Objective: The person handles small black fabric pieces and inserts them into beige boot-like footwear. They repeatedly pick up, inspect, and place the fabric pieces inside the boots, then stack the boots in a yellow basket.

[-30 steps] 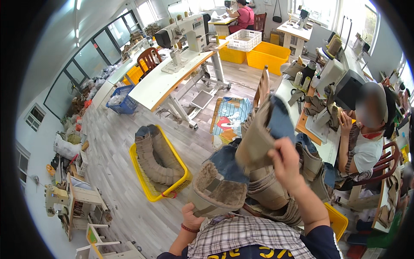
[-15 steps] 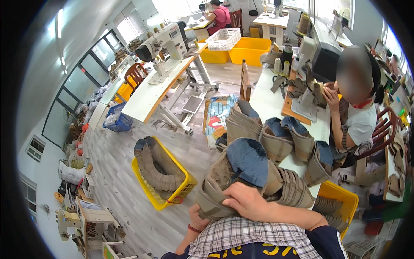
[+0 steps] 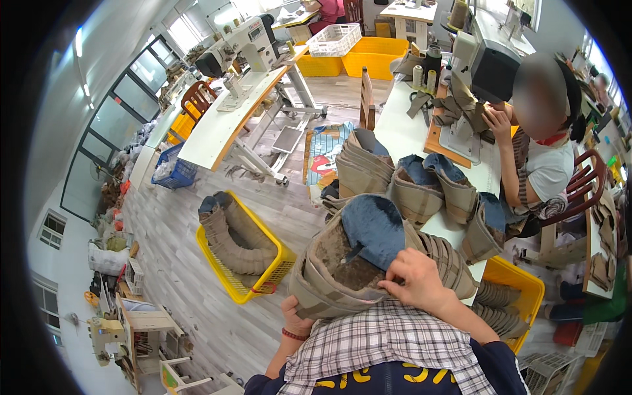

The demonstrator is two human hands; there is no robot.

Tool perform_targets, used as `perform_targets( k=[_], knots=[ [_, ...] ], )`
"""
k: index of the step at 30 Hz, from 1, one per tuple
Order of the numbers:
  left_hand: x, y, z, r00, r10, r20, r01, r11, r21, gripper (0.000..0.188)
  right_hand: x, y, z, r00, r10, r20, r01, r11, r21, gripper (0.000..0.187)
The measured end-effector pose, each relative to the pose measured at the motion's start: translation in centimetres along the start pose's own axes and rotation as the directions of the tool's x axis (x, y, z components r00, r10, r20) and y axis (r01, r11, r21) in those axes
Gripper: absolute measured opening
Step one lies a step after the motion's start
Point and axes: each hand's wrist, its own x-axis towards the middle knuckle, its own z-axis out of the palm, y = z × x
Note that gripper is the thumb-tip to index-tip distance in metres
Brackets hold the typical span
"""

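Just in front of my body is a taupe boot upper (image 3: 336,296) with a fuzzy brown lining and a blue fleece part, its opening facing up. My left hand (image 3: 297,317), with a red bead bracelet at the wrist, is closed round its lower left side; some fingers are hidden beneath. At the near right rim, my right hand (image 3: 416,280) pinches the edge between thumb and fingers. Right beside the held piece lies a nested row of similar uppers (image 3: 449,264). More boot uppers (image 3: 418,191) stand on the white table beyond.
A yellow basket (image 3: 280,266) holding a curved stack of uppers stands on the floor at left. Another yellow bin (image 3: 534,289) is at right below the table (image 3: 395,141). Across it, a co-worker (image 3: 553,158) handles pieces at a sewing machine (image 3: 471,141).
My right hand has moved right along the rim from the upper's near side, showing more of the lining. The upper has tilted and shifted slightly left, with my left hand still holding it.
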Motion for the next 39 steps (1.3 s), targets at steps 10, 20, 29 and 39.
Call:
perform_targets(
  k=[10, 20, 29, 39],
  knots=[
    [-0.9, 0.2, 0.1, 0.994, 0.109, 0.0, -0.083, 0.761, 0.643, 0.041, -0.1, -1.6, 0.6, 0.982, -0.117, -0.146, 0.037, 0.886, -0.462, 0.022],
    [-0.9, 0.6, -4.0, 0.995, 0.101, 0.02, -0.08, 0.64, 0.764, 0.057, -0.7, -1.2, 2.5, 0.97, 0.186, -0.159, -0.224, 0.937, -0.268, 0.025],
    [-1.1, 0.6, -4.2, 0.999, 0.047, -0.012, -0.023, 0.68, 0.733, 0.058, -1.3, 0.3, 3.8, 0.962, 0.185, -0.2, -0.23, 0.946, -0.23, 0.019],
    [-0.5, 0.6, -4.3, 0.997, -0.078, -0.019, 0.08, 0.978, 0.193, 0.059, -1.3, -0.3, 4.2, 0.929, 0.319, -0.188, -0.343, 0.933, -0.113, 0.018]
  ],
)
